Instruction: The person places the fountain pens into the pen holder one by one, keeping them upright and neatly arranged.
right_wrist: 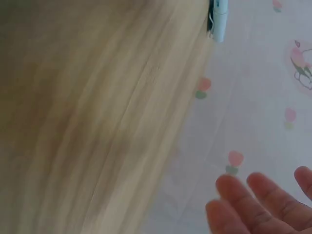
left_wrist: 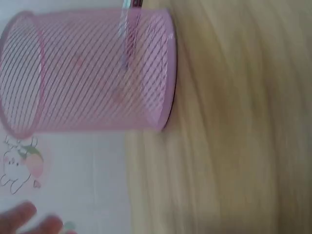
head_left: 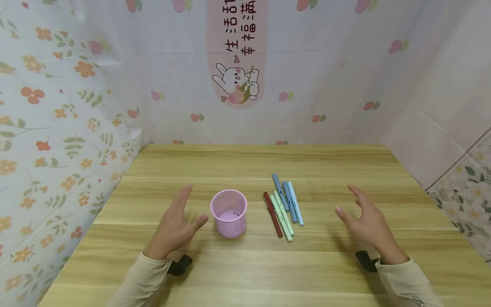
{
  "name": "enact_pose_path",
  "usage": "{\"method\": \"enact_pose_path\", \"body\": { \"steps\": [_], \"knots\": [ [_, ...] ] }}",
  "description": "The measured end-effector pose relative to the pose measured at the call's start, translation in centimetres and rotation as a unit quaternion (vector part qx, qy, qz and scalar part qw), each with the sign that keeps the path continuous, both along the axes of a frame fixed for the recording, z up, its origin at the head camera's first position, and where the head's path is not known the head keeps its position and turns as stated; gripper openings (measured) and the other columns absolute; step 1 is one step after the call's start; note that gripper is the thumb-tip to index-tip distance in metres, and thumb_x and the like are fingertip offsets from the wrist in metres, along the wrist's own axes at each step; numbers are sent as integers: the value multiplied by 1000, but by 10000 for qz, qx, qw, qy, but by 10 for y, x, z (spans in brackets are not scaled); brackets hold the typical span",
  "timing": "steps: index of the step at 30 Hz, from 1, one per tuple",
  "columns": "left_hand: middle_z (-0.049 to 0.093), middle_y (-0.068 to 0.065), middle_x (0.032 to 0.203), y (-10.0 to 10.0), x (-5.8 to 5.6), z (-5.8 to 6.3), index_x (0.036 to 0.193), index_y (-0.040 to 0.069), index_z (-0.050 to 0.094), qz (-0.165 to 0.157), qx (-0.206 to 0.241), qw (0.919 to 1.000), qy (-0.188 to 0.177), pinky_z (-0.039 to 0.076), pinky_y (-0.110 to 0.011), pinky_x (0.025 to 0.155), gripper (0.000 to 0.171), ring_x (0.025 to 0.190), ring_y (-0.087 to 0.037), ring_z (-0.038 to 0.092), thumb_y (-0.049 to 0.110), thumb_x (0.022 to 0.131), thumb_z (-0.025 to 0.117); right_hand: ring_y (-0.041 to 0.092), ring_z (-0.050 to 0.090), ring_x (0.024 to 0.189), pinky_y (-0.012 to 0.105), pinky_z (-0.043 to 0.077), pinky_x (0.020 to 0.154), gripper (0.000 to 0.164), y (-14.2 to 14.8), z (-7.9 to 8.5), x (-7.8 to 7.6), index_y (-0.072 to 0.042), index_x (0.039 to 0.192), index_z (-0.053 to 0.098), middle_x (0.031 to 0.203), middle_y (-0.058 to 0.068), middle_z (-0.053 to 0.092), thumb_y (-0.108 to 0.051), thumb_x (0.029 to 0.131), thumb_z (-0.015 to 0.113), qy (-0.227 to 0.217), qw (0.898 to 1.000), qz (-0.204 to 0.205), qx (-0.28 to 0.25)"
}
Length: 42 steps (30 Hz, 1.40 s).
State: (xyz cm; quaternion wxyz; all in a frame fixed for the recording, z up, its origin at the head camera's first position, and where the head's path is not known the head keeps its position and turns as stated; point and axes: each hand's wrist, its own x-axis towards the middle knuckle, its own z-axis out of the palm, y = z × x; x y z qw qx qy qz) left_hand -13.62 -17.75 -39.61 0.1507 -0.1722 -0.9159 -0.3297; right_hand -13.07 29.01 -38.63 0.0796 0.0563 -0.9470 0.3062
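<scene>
A pink mesh pen holder [head_left: 231, 226] stands upright on the table, and the left wrist view shows its mesh side [left_wrist: 97, 73] up close. Left of it is my left hand [head_left: 174, 228], thumb and fingers spread apart, not touching it. Right of the holder lie several pens side by side: a dark red pen [head_left: 272, 214], light green pens [head_left: 283, 217], blue pens [head_left: 289, 201] and a light blue pen [head_left: 296, 204]. Farther right my right hand [head_left: 366, 226] hovers with its fingers apart, holding nothing; its fingers [right_wrist: 263, 204] show in the right wrist view.
The wood-grain table [head_left: 245, 277] runs back to a white printed curtain [head_left: 326, 64] with a rabbit picture. A flower-patterned sheet [head_left: 57, 149] hangs along the left side. Black wrist straps [head_left: 180, 265] show below the hands.
</scene>
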Motion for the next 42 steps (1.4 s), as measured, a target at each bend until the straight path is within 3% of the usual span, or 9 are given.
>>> {"method": "enact_pose_path", "body": {
  "steps": [3, 6, 12, 14, 18, 25, 32, 42],
  "knots": [
    [38, -28, 146, 11, -4, -2, 149, -1, 28, -432, 665, 9956, -499, 45, -57, 96, 90, 128, -46, 43, 29, 81, 79, 56, 46, 118, 68, 42, 88, 72, 0, 2, -11, 0, 150, 24, 139, 37, 39, -36, 98, 58, -265, 9984, 116, -488],
    [39, -28, 145, 22, -4, -5, 150, 1, 26, -669, 1207, 9866, -868, 49, -51, 93, 97, 127, -44, 46, 20, 76, 84, 52, 50, 116, 61, 48, 87, 70, -3, 0, -22, 0, 149, 26, 135, 35, 44, -37, 98, 56, -531, 9941, 214, -925],
    [41, -26, 144, 40, 1, -12, 148, -2, 25, -790, 1808, 9741, -1101, 49, -49, 94, 104, 126, -43, 47, 13, 69, 89, 46, 52, 112, 52, 51, 82, 70, -13, -6, -45, -1, 147, 29, 132, 30, 50, -43, 98, 55, -983, 9873, 228, -1230],
    [43, -26, 142, 45, 2, -14, 148, -4, 24, -776, 1837, 9743, -1052, 49, -48, 94, 106, 123, -43, 50, 14, 67, 90, 44, 52, 111, 50, 51, 83, 69, -17, -8, -54, -1, 146, 30, 130, 29, 51, -43, 97, 56, -1114, 9849, 240, -1300],
    [48, -28, 136, 54, 3, -16, 147, -5, 24, -455, 1899, 9763, -928, 49, -49, 95, 110, 116, -43, 55, 15, 63, 92, 39, 56, 108, 47, 51, 83, 67, -27, -11, -70, -1, 145, 32, 126, 26, 53, -40, 97, 58, -1326, 9807, 343, -1398],
    [54, -29, 125, 63, 4, -21, 144, -7, 29, -159, 2127, 9727, -915, 48, -49, 95, 101, 112, -43, 57, 12, 65, 90, 29, 64, 94, 43, 53, 81, 61, -44, -14, -91, -2, 145, 32, 122, 24, 55, -28, 98, 59, -1907, 9711, 446, -1367],
    [55, -28, 123, 64, 1, -24, 143, -4, 31, -182, 2278, 9686, -975, 49, -50, 94, 96, 111, -43, 58, 7, 67, 88, 24, 63, 89, 39, 51, 79, 58, -57, -13, -105, 1, 141, 34, 114, 19, 60, -26, 97, 60, -2339, 9658, 633, -922],
    [54, -28, 125, 66, -1, -27, 143, -1, 32, -238, 2496, 9617, -1106, 48, -52, 94, 94, 112, -44, 57, 8, 68, 88, 20, 58, 69, 32, 50, 64, 53, -68, -14, -116, 7, 134, 37, 81, 11, 60, -16, 94, 62, -2527, 9624, 766, -642]
  ]
}}
